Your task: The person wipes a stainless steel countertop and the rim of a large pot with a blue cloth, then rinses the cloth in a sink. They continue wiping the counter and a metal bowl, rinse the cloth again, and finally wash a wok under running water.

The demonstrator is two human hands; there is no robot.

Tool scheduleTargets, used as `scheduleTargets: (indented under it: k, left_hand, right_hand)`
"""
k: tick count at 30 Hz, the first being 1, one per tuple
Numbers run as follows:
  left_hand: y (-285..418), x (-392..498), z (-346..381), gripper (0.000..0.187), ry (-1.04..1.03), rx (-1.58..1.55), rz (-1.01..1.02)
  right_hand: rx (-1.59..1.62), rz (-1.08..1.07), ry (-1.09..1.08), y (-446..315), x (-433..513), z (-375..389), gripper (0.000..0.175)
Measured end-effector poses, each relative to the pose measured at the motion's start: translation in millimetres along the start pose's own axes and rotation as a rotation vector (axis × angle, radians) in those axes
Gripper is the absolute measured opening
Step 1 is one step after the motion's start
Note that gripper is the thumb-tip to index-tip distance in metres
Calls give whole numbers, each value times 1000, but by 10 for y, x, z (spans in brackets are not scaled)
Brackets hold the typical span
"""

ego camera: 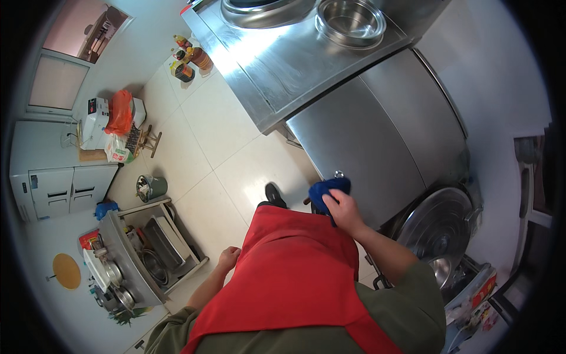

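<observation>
My right hand (346,211) grips a bunched dark blue cloth (329,192). It is held low in front of me, at the near edge of a brushed stainless-steel surface (367,141). Just beyond the cloth, a small metal ring (339,174) shows on that surface. At the left side of my red apron (292,283) hangs my left hand (230,257), its fingers curled in, and no object shows in it.
A steel worktop (283,79) ahead bears a round steel pot (351,22). Oil bottles (182,71) and a bin (151,188) stand on the tiled floor. On my left is a shelved steel table (132,265); on my right, a large round metal lid (435,225).
</observation>
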State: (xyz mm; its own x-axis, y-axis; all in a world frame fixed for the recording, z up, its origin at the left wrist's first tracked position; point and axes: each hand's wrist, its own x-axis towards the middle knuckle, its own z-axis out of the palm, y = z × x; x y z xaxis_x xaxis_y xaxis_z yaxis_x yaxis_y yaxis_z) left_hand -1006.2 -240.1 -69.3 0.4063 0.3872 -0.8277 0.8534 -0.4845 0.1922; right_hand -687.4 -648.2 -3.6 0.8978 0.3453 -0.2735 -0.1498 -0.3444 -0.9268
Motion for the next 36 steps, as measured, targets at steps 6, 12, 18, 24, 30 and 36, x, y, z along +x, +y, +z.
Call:
scheduleTargets:
  k: [6,12,18,24,30,36]
  left_hand:
    - [-200,566,-428,46,-88,-99,-108]
    - [-368,1244,-1336,42,-61,-160,-56]
    - [-620,1703,-2273,32,-3,-453,-174]
    - [-202,2310,-3009,35,13,-478,-102]
    - [452,2974,-3512,41,-24,-308,41]
    - [967,3248,-4182,37,-48,-310,-9]
  right_hand:
    - [-35,-193,404,-759,1527,337,23]
    - [-750,-215,276,-684,2638,1275,39]
    - [-787,-264,275,-861,3037,2506,44]
    - [-600,-521,0,-1207,3346,1959,54]
    - [-1068,-302,-40,-1108,3518,2107,74]
    - [-1022,-279,89,-1240,4288,2597,77]
